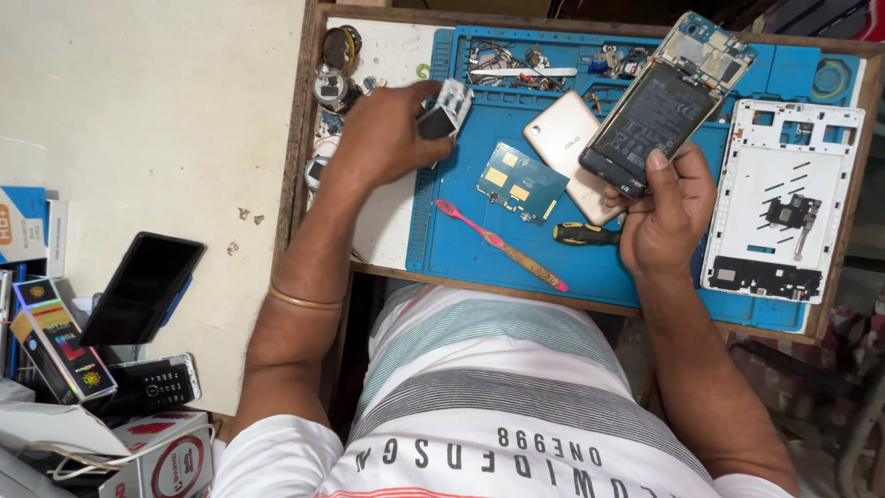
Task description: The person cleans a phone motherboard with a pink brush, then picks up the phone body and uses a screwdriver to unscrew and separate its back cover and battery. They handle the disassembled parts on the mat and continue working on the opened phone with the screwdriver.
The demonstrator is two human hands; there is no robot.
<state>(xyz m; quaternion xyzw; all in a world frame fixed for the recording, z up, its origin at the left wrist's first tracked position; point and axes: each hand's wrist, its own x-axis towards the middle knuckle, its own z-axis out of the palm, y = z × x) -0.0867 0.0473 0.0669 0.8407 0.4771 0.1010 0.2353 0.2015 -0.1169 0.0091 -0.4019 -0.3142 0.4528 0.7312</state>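
Phone (659, 106), back open, was clamped at its lower end by the right hand (666, 217). Left hand (387, 134) was closed on a small part (445, 109); a steady grip above the mat (479, 244) seemed advisable.

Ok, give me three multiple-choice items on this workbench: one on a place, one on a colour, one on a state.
1. Where does the toothbrush lie?
A. on the blue mat
B. on the pale table to the left
C. in the white frame

2. What colour is the screwdriver handle?
A. red and white
B. black and yellow
C. all green

3. How is the opened phone held by the right hand?
A. lying flat, untouched
B. closed, with its back cover on
C. gripped at its lower end, insides showing

Answers:
1. A, since the pink brush lies on the mat in front of the small circuit board.
2. B, as the handle by the right hand is black with yellow.
3. C, for the battery and boards are bare, and the gold cover lies apart underneath.
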